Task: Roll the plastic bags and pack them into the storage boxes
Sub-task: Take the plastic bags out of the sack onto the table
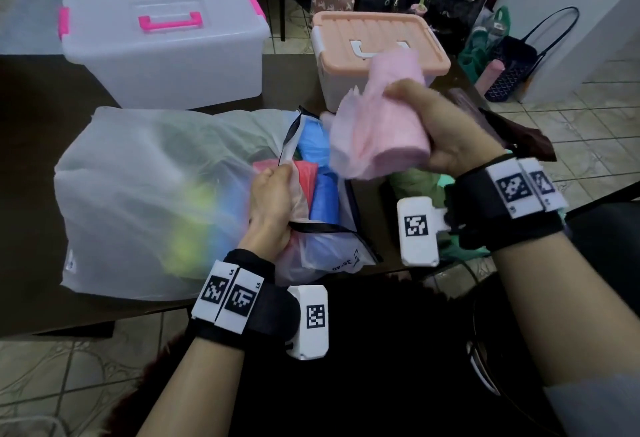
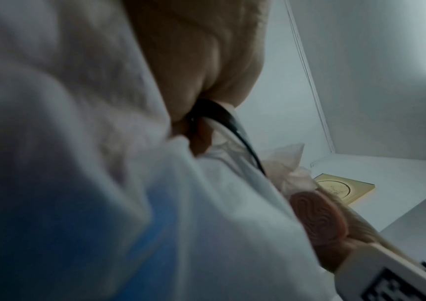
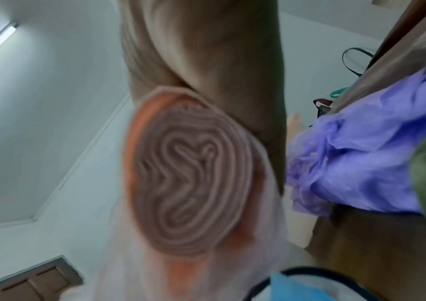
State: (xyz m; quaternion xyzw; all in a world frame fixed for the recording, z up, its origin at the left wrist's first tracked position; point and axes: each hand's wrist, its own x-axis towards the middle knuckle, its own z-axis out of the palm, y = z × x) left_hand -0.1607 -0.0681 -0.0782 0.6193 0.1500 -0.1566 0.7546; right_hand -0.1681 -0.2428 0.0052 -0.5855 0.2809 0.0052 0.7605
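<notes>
My right hand (image 1: 440, 125) grips a pink roll of plastic bags (image 1: 384, 131), lifted above the dark table. Its spiral end (image 3: 194, 179) fills the right wrist view and shows again as the pink roll (image 2: 317, 222) in the left wrist view. My left hand (image 1: 273, 201) pinches the black-trimmed mouth of a big translucent white bag (image 1: 149, 194). Inside the mouth lie blue rolls (image 1: 323, 194) and a red roll (image 1: 306, 173). A clear storage box with pink latches (image 1: 162, 41) and a white box with a peach lid (image 1: 377, 41) stand shut at the back.
Purple plastic (image 3: 361, 163) and green plastic (image 1: 415, 180) lie crumpled on the table under my right wrist. Dark brown bags (image 1: 512, 131) lie at the table's right edge. Several tote bags (image 1: 498, 48) stand on the tiled floor against the wall.
</notes>
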